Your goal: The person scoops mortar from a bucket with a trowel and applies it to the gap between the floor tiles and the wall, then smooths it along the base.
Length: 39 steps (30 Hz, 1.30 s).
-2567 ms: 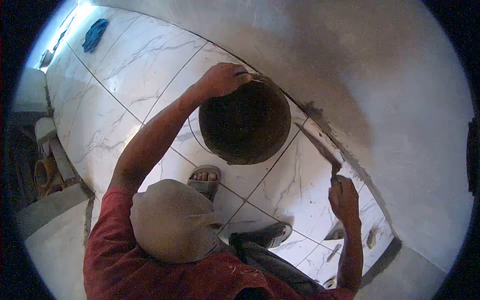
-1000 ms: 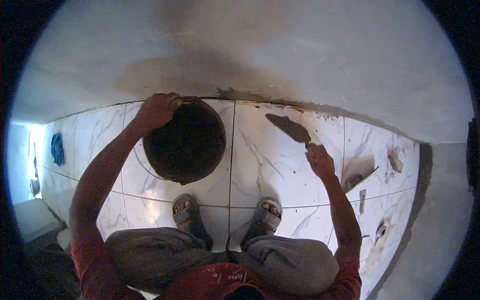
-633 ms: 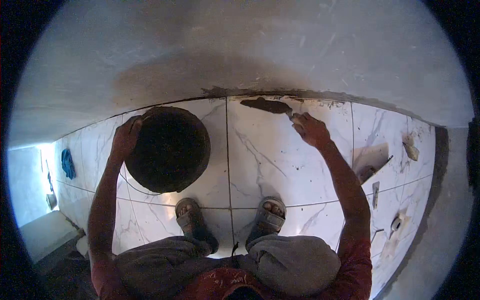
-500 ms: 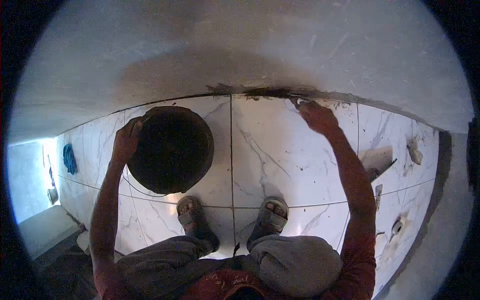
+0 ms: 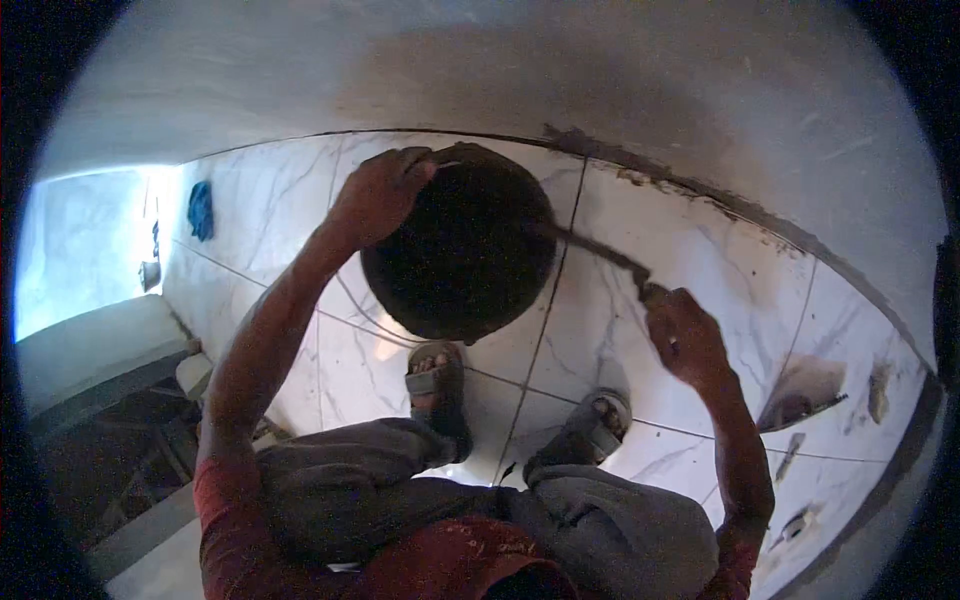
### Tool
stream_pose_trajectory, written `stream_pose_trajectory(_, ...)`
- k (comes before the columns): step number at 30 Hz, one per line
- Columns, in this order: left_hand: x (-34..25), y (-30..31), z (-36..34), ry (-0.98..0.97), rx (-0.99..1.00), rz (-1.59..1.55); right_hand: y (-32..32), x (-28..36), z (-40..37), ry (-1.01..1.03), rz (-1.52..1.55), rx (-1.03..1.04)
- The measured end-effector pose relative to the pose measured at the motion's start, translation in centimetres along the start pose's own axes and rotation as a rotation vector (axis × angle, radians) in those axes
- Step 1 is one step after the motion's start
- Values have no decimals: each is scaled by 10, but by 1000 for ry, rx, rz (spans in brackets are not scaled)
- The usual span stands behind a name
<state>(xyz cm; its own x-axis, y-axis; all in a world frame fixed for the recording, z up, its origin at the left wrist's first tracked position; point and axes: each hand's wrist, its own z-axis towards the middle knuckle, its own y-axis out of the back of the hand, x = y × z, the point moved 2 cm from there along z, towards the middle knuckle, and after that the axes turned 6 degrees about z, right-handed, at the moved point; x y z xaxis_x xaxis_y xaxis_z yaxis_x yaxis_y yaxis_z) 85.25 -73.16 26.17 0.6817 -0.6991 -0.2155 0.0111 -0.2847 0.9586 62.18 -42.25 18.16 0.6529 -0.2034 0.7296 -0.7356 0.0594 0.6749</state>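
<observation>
Blue cloth: upper left, on the tiled floor.
Left hand: fingers curled tight over the pan's rim.
Pan: dark, round, upper centre.
Trowel: blade tip at the pan's right edge.
Right hand: fist closed on the trowel's handle, right of centre.

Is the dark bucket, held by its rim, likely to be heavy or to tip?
Probably heavy: the bucket looks dark inside, perhaps with mortar. Gripped by the left hand at one rim point only, it may tilt.

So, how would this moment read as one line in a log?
left hand: grips dark pan rim | right hand: holds trowel, tip at pan edge | below: tiled floor, wall
</observation>
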Motion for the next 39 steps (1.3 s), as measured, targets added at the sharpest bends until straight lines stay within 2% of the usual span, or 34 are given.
stream_pose_trajectory(2, 3, -12, 6, -127, 55, 48, -28, 15, 7, 222, 18, 71)
stream_pose_trajectory(3, -8, -10, 1, -92, -29, 10, -30, 29, 13, 223, 21, 67)
stream_pose_trajectory(6, -29, -4, -4, -71, 12, -16, -35, 60, 28, 154, 130, 169)
stream_pose_trajectory(8, -26, -9, -2, -95, 6, 5, -40, 61, 39, 26, 31, 239)
stream_pose_trajectory(12, -28, -10, -3, -75, 49, -39, -38, 63, 49, 14, -106, 239)
stream_pose_trajectory(14, -33, -10, -5, -109, 65, -44, -34, 60, 47, 303, -350, -13)
stream_pose_trajectory(15, -37, -11, -5, -151, 83, -51, -35, 59, 48, 307, -347, -11)
stream_pose_trajectory(17, -44, -13, -3, -133, 91, -68, -36, 57, 51, 361, -573, -114)
stream_pose_trajectory(21, -55, -22, 4, -133, 101, -74, -37, 61, 72, 380, -621, -173)
stream_pose_trajectory(24, -67, -26, -2, -189, 53, -80, -41, 70, 85, 417, -635, -97)
stream_pose_trajectory(26, -64, -34, -3, -221, 24, -40, -44, 84, 82, 484, -613, 42)
stream_pose_trajectory(28, -67, -30, -4, -257, -12, -5, -43, 95, 82, 444, -601, 90)
stream_pose_trajectory(30, -66, -23, -9, -150, 22, -103, -46, 99, 77, 409, -587, 135)
stream_pose_trajectory(32, -64, -21, -15, -152, 24, -133, -54, 104, 65, 573, -514, 223)
stream_pose_trajectory(33, -63, -20, -18, -150, 17, -164, -54, 105, 62, 574, -516, 221)
stream_pose_trajectory(35, -64, -20, -24, -158, 6, -159, -54, 101, 58, 408, -424, 320)
stream_pose_trajectory(39, -74, -20, -35, -183, 21, -194, -61, 92, 61, 361, -306, 337)
